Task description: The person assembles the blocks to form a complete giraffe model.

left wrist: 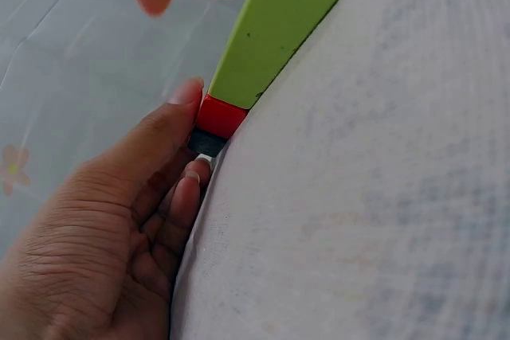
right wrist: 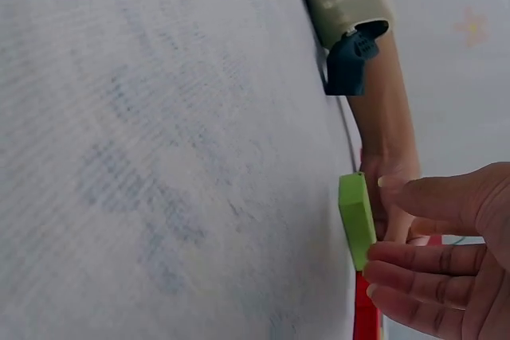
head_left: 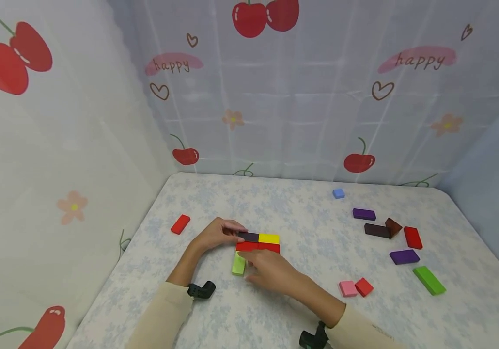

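Note:
Side by side lie a black block (head_left: 248, 237) and a yellow block (head_left: 269, 238), with two red blocks (head_left: 269, 247) in a row in front. A lime green block (head_left: 238, 264) extends toward me from the left red one. My left hand (head_left: 215, 236) pinches the black block's left end; in the left wrist view its thumb lies beside the red block (left wrist: 221, 115) and its other fingers curl behind. Reaching over the front of the arrangement, my right hand (head_left: 273, 271) has its fingers extended by the lime green block (right wrist: 356, 220). Its fingertips partly hide the left red block.
A lone red block (head_left: 180, 224) lies at the left. Toward the right are purple blocks (head_left: 364, 214), a dark brown block (head_left: 377, 230), a brown triangular block (head_left: 393, 228), a red block (head_left: 413, 238) and a green block (head_left: 429, 280). Pink (head_left: 348, 289) and blue (head_left: 338, 194) pieces lie apart.

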`<state>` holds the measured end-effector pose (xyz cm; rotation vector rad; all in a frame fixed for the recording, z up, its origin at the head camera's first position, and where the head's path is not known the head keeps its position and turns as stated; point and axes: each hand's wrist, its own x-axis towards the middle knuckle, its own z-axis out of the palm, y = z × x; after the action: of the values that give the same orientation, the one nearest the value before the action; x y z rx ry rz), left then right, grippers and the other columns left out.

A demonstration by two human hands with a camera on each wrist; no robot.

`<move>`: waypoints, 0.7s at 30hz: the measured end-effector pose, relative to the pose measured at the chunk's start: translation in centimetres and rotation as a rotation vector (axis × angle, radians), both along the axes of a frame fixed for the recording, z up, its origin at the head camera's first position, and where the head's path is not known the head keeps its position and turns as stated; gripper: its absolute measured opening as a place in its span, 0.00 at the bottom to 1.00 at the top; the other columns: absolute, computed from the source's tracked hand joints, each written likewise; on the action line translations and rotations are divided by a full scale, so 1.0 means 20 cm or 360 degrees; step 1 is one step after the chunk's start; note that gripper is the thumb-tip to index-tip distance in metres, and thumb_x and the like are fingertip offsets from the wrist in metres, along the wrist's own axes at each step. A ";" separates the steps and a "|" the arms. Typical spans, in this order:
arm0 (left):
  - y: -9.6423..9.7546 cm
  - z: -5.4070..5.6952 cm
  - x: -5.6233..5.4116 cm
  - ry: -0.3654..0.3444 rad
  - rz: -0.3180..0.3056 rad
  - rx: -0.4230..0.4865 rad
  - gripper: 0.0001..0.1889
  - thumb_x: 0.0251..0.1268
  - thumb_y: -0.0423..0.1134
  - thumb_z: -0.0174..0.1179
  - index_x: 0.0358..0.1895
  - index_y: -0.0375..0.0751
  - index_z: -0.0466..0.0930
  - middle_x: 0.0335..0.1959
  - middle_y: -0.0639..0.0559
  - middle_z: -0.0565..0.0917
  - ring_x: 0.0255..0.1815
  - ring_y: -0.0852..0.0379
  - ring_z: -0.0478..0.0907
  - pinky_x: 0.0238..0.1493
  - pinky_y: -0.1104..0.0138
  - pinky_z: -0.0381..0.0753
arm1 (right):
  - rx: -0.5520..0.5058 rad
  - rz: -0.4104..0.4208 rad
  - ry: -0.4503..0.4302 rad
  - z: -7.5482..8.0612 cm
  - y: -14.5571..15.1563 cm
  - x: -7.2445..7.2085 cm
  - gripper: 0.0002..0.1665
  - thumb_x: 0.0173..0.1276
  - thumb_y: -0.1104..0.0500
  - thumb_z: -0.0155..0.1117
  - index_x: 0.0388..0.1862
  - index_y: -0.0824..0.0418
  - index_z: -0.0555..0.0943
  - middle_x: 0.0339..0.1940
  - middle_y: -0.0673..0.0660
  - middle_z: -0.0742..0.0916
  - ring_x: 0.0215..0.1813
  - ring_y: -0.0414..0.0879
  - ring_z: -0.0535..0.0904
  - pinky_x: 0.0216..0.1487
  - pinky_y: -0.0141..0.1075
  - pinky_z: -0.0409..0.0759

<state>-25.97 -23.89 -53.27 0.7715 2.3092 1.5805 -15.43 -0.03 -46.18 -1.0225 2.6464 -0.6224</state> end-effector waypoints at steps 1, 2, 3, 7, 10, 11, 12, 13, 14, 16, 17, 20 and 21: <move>0.00 0.00 0.00 -0.0004 -0.0001 -0.0004 0.18 0.60 0.35 0.74 0.54 0.43 0.89 0.49 0.51 0.88 0.40 0.56 0.80 0.42 0.67 0.80 | -0.0005 0.0007 -0.0006 0.01 0.02 0.01 0.37 0.63 0.54 0.77 0.70 0.57 0.77 0.47 0.50 0.88 0.45 0.40 0.81 0.47 0.35 0.82; 0.00 0.00 0.00 -0.0001 -0.0001 -0.0006 0.18 0.60 0.35 0.74 0.54 0.43 0.89 0.49 0.51 0.88 0.40 0.56 0.80 0.42 0.67 0.80 | -0.0009 0.0014 -0.0003 0.03 0.05 0.01 0.36 0.63 0.53 0.77 0.70 0.57 0.78 0.47 0.51 0.88 0.46 0.41 0.82 0.47 0.35 0.82; 0.01 0.00 0.00 0.0002 0.0002 -0.0007 0.17 0.59 0.35 0.74 0.54 0.43 0.89 0.49 0.51 0.88 0.39 0.56 0.80 0.42 0.67 0.81 | -0.0017 0.0022 0.0000 0.05 0.07 0.02 0.36 0.64 0.53 0.77 0.70 0.57 0.78 0.49 0.51 0.88 0.47 0.42 0.83 0.47 0.36 0.82; 0.00 0.00 0.00 0.0029 0.0014 -0.0016 0.17 0.60 0.35 0.74 0.53 0.44 0.90 0.49 0.51 0.88 0.37 0.55 0.79 0.40 0.67 0.81 | -0.0052 0.0025 0.0029 0.12 0.19 0.03 0.33 0.64 0.55 0.76 0.68 0.58 0.80 0.53 0.53 0.88 0.49 0.47 0.84 0.48 0.41 0.83; 0.00 0.00 0.00 0.0036 0.0012 -0.0025 0.17 0.60 0.36 0.74 0.53 0.44 0.90 0.49 0.51 0.87 0.37 0.55 0.79 0.40 0.67 0.81 | -0.0063 -0.0012 0.0057 0.17 0.29 0.05 0.31 0.63 0.57 0.77 0.66 0.58 0.81 0.52 0.54 0.88 0.48 0.48 0.84 0.48 0.43 0.83; 0.00 0.00 0.00 0.0029 0.0010 -0.0026 0.17 0.60 0.36 0.75 0.53 0.45 0.90 0.49 0.51 0.87 0.38 0.55 0.79 0.41 0.67 0.81 | -0.0064 -0.0027 0.0071 0.18 0.32 0.06 0.31 0.62 0.58 0.77 0.65 0.57 0.81 0.51 0.54 0.88 0.48 0.48 0.84 0.48 0.44 0.84; 0.00 0.00 0.00 0.0027 0.0007 -0.0025 0.17 0.60 0.36 0.75 0.53 0.45 0.90 0.49 0.51 0.87 0.38 0.55 0.79 0.41 0.67 0.81 | -0.0068 -0.0041 0.0089 0.19 0.36 0.07 0.31 0.62 0.58 0.78 0.65 0.57 0.82 0.50 0.54 0.88 0.48 0.48 0.84 0.47 0.44 0.84; 0.00 0.00 0.00 0.0027 0.0006 -0.0022 0.17 0.60 0.36 0.75 0.53 0.45 0.90 0.50 0.51 0.87 0.38 0.55 0.80 0.41 0.67 0.81 | -0.0065 -0.0058 0.0113 0.20 0.40 0.07 0.31 0.62 0.58 0.78 0.65 0.57 0.81 0.50 0.54 0.88 0.48 0.48 0.84 0.47 0.44 0.84; 0.00 0.00 0.00 0.0027 0.0006 -0.0017 0.17 0.60 0.36 0.75 0.53 0.44 0.90 0.50 0.50 0.87 0.39 0.55 0.80 0.41 0.67 0.81 | -0.0070 -0.0075 0.0138 0.20 0.43 0.08 0.32 0.61 0.58 0.78 0.65 0.57 0.81 0.50 0.53 0.88 0.47 0.48 0.84 0.47 0.44 0.84; 0.00 0.00 0.01 0.0034 0.0010 -0.0008 0.17 0.59 0.36 0.75 0.52 0.43 0.90 0.50 0.49 0.87 0.39 0.55 0.79 0.40 0.67 0.81 | -0.0080 -0.0102 0.0191 0.20 0.52 0.09 0.32 0.61 0.58 0.78 0.65 0.56 0.81 0.50 0.53 0.88 0.47 0.47 0.84 0.46 0.42 0.84; 0.00 0.00 0.01 0.0030 0.0016 -0.0007 0.16 0.59 0.36 0.75 0.52 0.44 0.90 0.50 0.50 0.87 0.40 0.55 0.80 0.41 0.68 0.81 | -0.0088 -0.0113 0.0204 0.20 0.56 0.10 0.32 0.61 0.58 0.78 0.66 0.56 0.81 0.50 0.52 0.89 0.47 0.46 0.84 0.46 0.42 0.84; 0.01 0.01 0.01 0.0032 0.0014 -0.0007 0.17 0.59 0.35 0.74 0.53 0.42 0.90 0.50 0.49 0.87 0.41 0.55 0.79 0.41 0.68 0.80 | -0.0109 -0.0167 0.0222 0.20 0.69 0.11 0.32 0.62 0.57 0.78 0.66 0.55 0.81 0.50 0.51 0.89 0.46 0.46 0.85 0.44 0.39 0.84; 0.01 0.01 0.01 0.0029 0.0012 -0.0010 0.17 0.59 0.35 0.74 0.53 0.42 0.90 0.50 0.49 0.87 0.41 0.55 0.79 0.41 0.68 0.80 | -0.0116 -0.0187 0.0217 0.20 0.74 0.12 0.31 0.62 0.57 0.77 0.65 0.55 0.81 0.49 0.51 0.89 0.46 0.46 0.84 0.43 0.38 0.84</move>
<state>-25.75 -23.68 -53.10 0.7802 2.3313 1.5750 -13.07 14.71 -42.28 -0.9662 2.8387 -0.7021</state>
